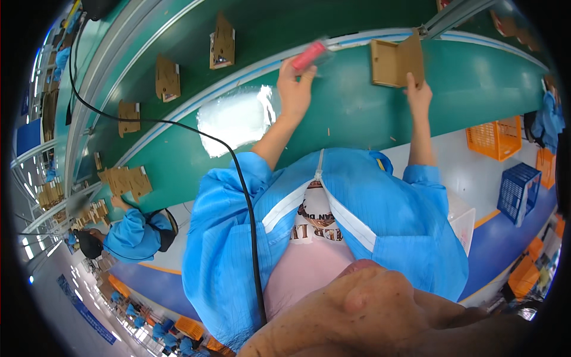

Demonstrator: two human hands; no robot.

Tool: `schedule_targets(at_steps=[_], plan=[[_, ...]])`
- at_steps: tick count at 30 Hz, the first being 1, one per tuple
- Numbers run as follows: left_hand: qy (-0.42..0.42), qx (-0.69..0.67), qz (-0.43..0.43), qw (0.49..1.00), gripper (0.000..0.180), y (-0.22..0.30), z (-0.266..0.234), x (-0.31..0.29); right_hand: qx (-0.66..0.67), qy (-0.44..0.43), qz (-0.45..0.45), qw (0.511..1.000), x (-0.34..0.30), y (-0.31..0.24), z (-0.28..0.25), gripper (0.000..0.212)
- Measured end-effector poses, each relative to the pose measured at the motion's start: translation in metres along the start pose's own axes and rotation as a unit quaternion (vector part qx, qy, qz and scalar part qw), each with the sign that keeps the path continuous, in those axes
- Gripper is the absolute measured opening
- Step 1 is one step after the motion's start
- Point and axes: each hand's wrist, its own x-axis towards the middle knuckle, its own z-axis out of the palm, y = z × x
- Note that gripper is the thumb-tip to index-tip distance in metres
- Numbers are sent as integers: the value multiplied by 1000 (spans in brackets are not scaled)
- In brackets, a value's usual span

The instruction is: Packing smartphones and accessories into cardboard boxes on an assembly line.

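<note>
In my left hand (294, 90) is a small pinkish-red, roughly cylindrical item (309, 55), slightly blurred, with what looks like clear plastic at one end. The fingers close round its lower part, above the green bench. To the right, my right hand (419, 94) pinches the lower edge of the raised lid of a brown cardboard box (386, 64). That box lies open on the bench, and its visible inside holds nothing. Left of my left forearm, a shiny clear plastic sheet or pile of bags (235, 119) rests on the green surface.
Several brown boxes with raised lids, one of them (223, 44), stand on the green strip beyond a metal rail. A black cable (178, 123) crosses the left side. A co-worker in blue (134, 235) handles cardboard at left. Orange (496, 138) and blue crates (516, 191) stand at right.
</note>
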Motion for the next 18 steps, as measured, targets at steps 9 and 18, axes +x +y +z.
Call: schedule_targets(at_steps=[9,18], plan=[[-105,190,171,961,39,-46,27,-33,26,-46,-189,981,-111,-51,80,20],[-112,440,64,889,46,-54,22,-12,-10,-89,-156,984,-105,-63,77,17]])
